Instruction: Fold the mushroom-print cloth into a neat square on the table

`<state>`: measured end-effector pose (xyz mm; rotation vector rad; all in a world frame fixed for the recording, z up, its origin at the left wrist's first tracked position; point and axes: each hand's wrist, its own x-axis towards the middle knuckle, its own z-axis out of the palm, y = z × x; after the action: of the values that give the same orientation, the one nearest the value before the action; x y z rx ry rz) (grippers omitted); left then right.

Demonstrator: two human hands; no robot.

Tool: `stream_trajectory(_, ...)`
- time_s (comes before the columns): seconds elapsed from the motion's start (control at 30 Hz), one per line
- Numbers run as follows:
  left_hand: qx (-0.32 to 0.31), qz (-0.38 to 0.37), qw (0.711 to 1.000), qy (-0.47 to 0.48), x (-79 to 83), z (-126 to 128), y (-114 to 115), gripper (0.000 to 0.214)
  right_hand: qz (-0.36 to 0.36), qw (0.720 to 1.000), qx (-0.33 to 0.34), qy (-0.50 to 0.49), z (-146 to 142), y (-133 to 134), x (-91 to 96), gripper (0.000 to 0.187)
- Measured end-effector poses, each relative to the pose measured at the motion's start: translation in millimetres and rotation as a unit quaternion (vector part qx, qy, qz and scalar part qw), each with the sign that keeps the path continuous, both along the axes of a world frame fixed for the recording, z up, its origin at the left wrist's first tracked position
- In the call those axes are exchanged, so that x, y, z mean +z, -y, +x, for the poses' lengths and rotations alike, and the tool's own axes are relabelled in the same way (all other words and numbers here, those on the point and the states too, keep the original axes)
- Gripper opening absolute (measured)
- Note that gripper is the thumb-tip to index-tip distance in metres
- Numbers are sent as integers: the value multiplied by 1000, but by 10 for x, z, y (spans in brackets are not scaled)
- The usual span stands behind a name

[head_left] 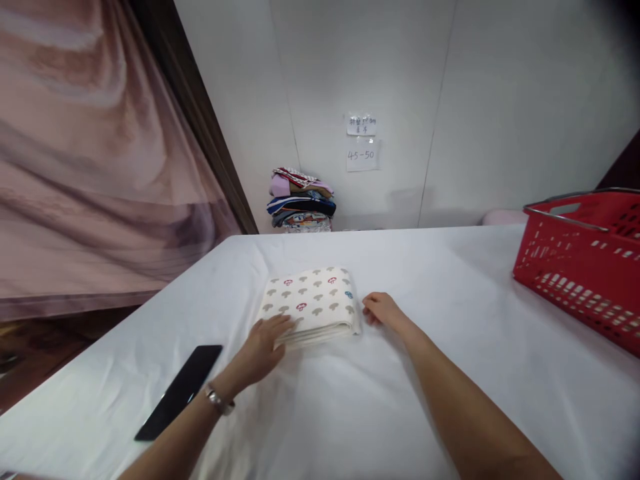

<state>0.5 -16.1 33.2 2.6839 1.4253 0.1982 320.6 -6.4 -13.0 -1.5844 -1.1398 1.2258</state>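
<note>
A folded white cloth (313, 300) printed with small grey, red and blue mushrooms lies flat on the white-covered table (450, 280). My left hand (265, 343) rests on its near left corner, fingers stretched out over the top layer and thumb apart. Just off the cloth's right edge is my right hand (381, 310), its fingers curled in. Whether those fingertips pinch anything is hidden from this angle.
A black flat slab (180, 393), perhaps a tablet, lies left of my left forearm. The red plastic basket (580, 267) stands at the right. Behind the table's far edge is a stack of folded fabrics (303, 203). A pink curtain (100, 153) hangs at the left.
</note>
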Motion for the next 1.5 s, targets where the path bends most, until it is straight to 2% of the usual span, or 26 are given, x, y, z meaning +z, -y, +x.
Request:
stream_trajectory(0.07, -22, 30, 998, 47, -1, 295, 58, 41, -30, 999, 40, 9, -58, 12, -19, 9)
stream_trajectory(0.2, -75, 95, 987, 106, -58, 907, 119, 48, -46, 995, 87, 33, -150, 50, -24, 12)
stream_trajectory(0.27, -75, 109, 986, 104, -98, 1117, 112, 51, -53, 993, 101, 40, -177, 68, -10, 11)
stream_trajectory(0.37, -53, 118, 987, 93, -150, 1281, 83, 50, -62, 991, 105, 53, -206, 81, 18, 6)
stream_trajectory(0.43, -45, 123, 987, 93, -171, 1312, 68, 44, -58, 991, 101, 62, -222, 77, 32, 1)
stream_trajectory(0.57, -32, 137, 984, 111, -197, 1311, 70, 35, -23, 993, 93, 71, -238, 53, 33, 9)
stream_trajectory(0.8, -72, 121, 987, 78, -317, 1365, 208, 44, -43, 983, 121, 133, -156, 50, -43, 12)
stream_trajectory(0.9, -75, 127, 986, 74, -363, 1367, 237, 46, -8, 977, 112, 180, -104, 54, -2, 5)
stream_trajectory(0.97, -72, 136, 985, 72, -397, 1361, 250, 47, 43, 975, 59, 210, -99, 66, 80, 10)
stream_trajectory(1.07, -65, 154, 982, 83, -456, 1361, 276, 52, 200, 953, -24, 227, -168, 112, 231, 20)
stream_trajectory(1.1, -64, 157, 981, 90, -473, 1363, 285, 53, 258, 938, -27, 228, -208, 132, 266, 24)
stream_trajectory(1.17, -67, 155, 980, 105, -495, 1364, 301, 55, 326, 915, 25, 235, -290, 170, 283, 33)
stream_trajectory(1.23, -71, 146, 980, 118, -498, 1359, 311, 53, 314, 910, 101, 250, -343, 194, 220, 37)
stream_trajectory(1.3, -72, 135, 979, 131, -487, 1346, 317, 50, 259, 921, 149, 250, -346, 203, 105, 38)
stream_trajectory(1.4, -72, 123, 979, 149, -468, 1326, 328, 50, 204, 940, 154, 228, -291, 203, -25, 41)
stream_trajectory(1.5, -80, 121, 977, 154, -470, 1326, 343, 50, 189, 943, 129, 241, -299, 163, 49, 40)
